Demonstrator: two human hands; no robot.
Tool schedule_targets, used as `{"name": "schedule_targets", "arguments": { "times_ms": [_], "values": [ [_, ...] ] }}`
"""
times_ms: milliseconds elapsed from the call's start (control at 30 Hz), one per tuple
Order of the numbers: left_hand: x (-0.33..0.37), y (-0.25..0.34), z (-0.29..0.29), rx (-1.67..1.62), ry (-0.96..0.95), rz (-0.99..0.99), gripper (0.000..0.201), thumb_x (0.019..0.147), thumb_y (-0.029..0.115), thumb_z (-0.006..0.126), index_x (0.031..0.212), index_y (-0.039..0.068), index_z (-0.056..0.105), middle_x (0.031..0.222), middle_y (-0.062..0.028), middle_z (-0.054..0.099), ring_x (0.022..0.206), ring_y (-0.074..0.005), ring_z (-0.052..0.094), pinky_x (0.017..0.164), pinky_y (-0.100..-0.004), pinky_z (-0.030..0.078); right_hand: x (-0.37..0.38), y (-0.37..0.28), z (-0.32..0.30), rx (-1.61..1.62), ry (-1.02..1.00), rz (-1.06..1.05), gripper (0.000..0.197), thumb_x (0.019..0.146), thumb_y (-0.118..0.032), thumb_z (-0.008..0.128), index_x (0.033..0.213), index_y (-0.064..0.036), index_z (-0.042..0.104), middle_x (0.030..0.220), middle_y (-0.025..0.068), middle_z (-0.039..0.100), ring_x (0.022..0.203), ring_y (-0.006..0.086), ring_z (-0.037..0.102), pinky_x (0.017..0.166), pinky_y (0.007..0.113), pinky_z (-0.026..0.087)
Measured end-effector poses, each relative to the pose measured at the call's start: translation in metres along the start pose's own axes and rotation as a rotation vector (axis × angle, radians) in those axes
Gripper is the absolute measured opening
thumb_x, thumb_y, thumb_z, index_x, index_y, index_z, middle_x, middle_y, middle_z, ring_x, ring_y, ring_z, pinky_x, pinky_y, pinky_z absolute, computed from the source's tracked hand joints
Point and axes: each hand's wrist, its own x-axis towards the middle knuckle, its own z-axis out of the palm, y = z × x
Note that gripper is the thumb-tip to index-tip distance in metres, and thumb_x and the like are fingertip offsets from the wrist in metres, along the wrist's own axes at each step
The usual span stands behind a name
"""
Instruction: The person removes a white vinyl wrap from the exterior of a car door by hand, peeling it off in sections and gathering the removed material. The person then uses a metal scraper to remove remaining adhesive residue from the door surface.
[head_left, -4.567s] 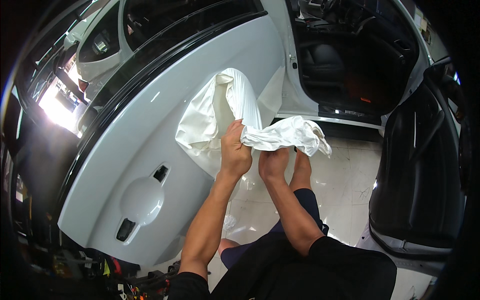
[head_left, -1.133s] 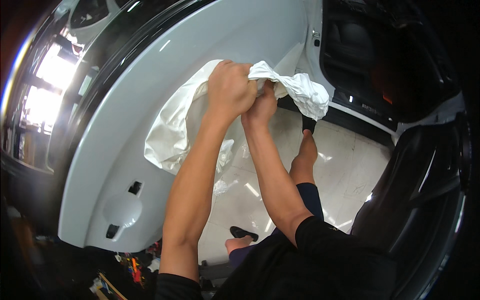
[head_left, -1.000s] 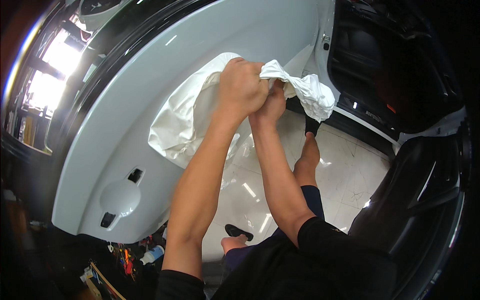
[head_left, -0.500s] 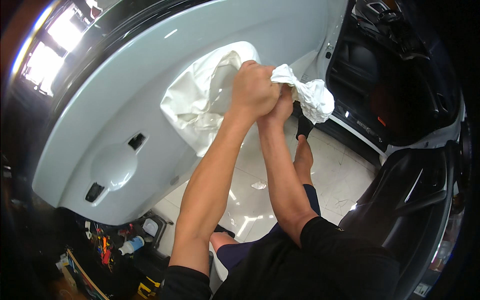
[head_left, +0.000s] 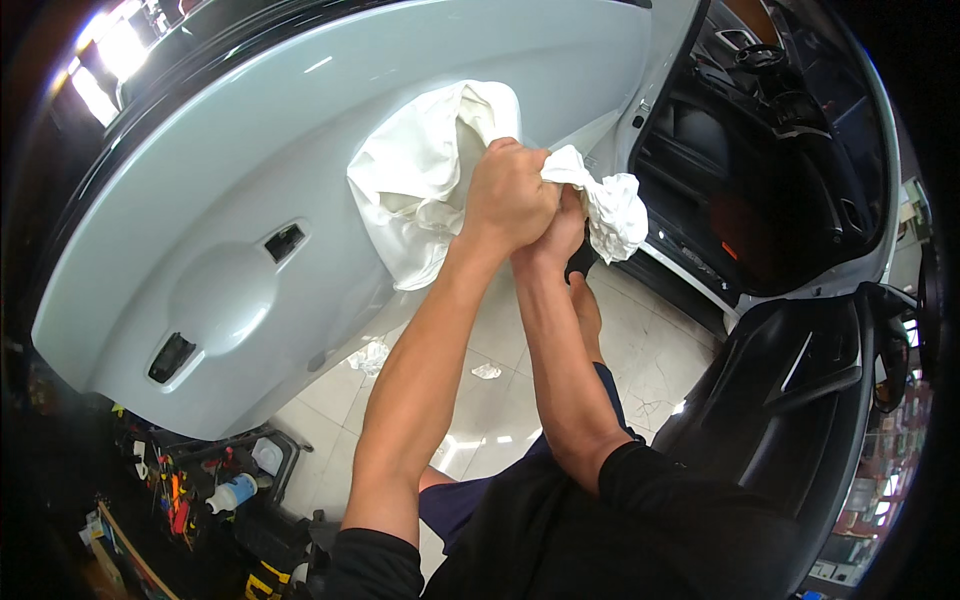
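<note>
A soft white sheet, cloth or film I cannot tell, hangs in a loose, folded loop in front of the pale grey car door. My left hand is closed in a fist round it. Close below and to the right, my right hand grips the gathered part, its fingers partly hidden behind the left. Beyond the fists, the sheet's other end sticks out to the right as a crumpled wad.
Two dark handle recesses mark the door's lower left. White scraps lie on the tiled floor. A tool cart with a bottle stands lower left. On the right are an open car interior and a black door panel.
My view has shifted, so the door sits farther left. The sheet's loop looks narrower and the wad sits slightly lower and left in view. Both hands keep their grip.
</note>
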Motion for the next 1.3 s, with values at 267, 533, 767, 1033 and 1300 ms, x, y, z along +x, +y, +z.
{"name": "schedule_targets", "arguments": {
  "times_ms": [267,533,767,1033,1300],
  "values": [
    [-0.018,0.009,-0.014,-0.087,0.014,0.006,0.022,0.072,0.003,0.049,0.081,0.001,0.069,0.066,-0.0197,0.061,0.071,-0.0402,0.056,0.087,-0.0442,0.047,-0.015,-0.001,-0.009,-0.073,0.000,-0.002,0.030,0.105,-0.020,0.043,0.126,-0.0031,0.056,0.124,0.0071,0.058,0.114,0.0212,0.060,0.097,0.040,0.050],
    [-0.035,0.014,-0.023,-0.102,0.037,0.066,0.025,0.069,0.002,0.050,0.084,0.001,0.071,0.066,-0.0198,0.060,0.071,-0.0398,0.056,0.086,-0.0438,0.047,-0.038,-0.005,-0.016,-0.090,-0.007,0.001,0.031,0.106,-0.018,0.041,0.128,-0.0026,0.055,0.129,0.0076,0.056,0.117,0.0212,0.058,0.100,0.040,0.049],
    [-0.050,0.023,-0.036,-0.251,0.043,0.046,0.025,0.072,0.004,0.050,0.085,0.000,0.071,0.069,-0.0212,0.061,0.072,-0.0398,0.056,0.082,-0.0439,0.046,-0.066,-0.011,-0.004,-0.114,-0.044,-0.037,0.029,0.107,-0.015,0.039,0.128,-0.0014,0.053,0.129,0.0092,0.055,0.120,0.0220,0.056,0.105,0.040,0.046],
    [-0.066,0.033,-0.048,-0.269,0.089,0.057,0.020,0.077,0.009,0.052,0.078,0.003,0.071,0.067,-0.0188,0.062,0.069,-0.0379,0.055,0.081,-0.0430,0.046,-0.087,-0.014,-0.006,-0.125,-0.048,-0.051,0.028,0.107,-0.016,0.040,0.127,-0.0002,0.052,0.126,0.0095,0.056,0.121,0.0216,0.053,0.108,0.038,0.043],
    [-0.082,0.038,-0.055,-0.329,0.108,0.077,0.016,0.078,0.004,0.055,0.082,-0.002,0.069,0.071,-0.0188,0.063,0.072,-0.0369,0.056,0.076,-0.0417,0.045,-0.095,-0.013,-0.021,-0.134,-0.131,-0.077,0.023,0.106,-0.016,0.044,0.120,-0.0024,0.056,0.119,0.0063,0.058,0.115,0.0170,0.055,0.100,0.034,0.044]
  ]
}}
